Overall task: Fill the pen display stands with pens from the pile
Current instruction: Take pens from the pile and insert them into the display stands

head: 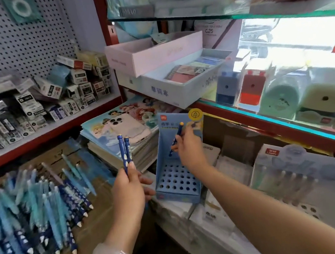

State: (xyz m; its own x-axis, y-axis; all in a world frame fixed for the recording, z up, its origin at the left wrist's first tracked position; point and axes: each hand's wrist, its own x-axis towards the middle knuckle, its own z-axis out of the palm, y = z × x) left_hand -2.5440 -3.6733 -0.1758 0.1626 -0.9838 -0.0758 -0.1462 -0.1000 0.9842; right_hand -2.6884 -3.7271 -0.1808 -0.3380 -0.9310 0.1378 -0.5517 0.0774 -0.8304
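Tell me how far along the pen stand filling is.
Barely started. Done: nothing visible; the blue display stand shows only empty holes. In hand: the right hand holds one dark blue pen over the stand, and the left hand grips two more pens upright. Left: nearly every hole, with the large pen pile on the cardboard untouched, and a second stand at right, too blurred to judge.

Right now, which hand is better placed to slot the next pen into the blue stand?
Right hand: it holds a dark blue pen directly above the empty light blue perforated cardboard stand. Left hand holds two pens beside the stand.
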